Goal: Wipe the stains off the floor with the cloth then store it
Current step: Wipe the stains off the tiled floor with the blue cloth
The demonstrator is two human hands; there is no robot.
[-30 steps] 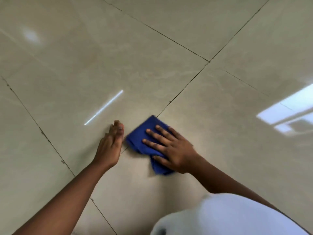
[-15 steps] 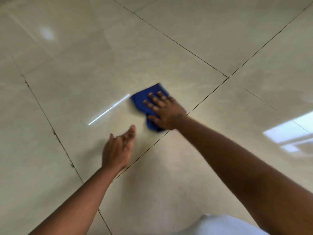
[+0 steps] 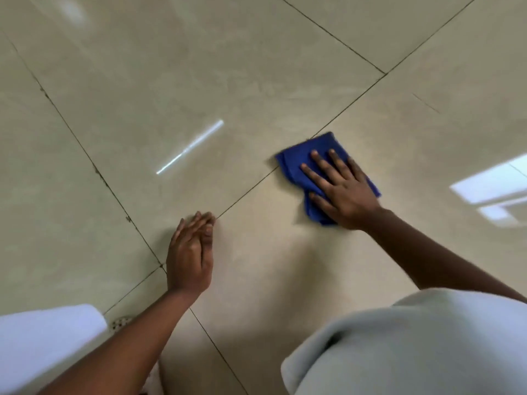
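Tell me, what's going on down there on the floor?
A person is wiping a glossy tiled floor by hand. The right hand lies flat, fingers spread, on a folded blue cloth, pressing it down where two tiles meet. The left hand holds nothing and rests on the floor beside a grout line, as if for support. No stain stands out in this view, and the cloth is not yet stored.

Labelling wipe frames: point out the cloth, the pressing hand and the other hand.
blue cloth (image 3: 293,163), head view, bare upper-left part.
right hand (image 3: 345,192), head view, back of hand.
left hand (image 3: 189,256), head view, back of hand.
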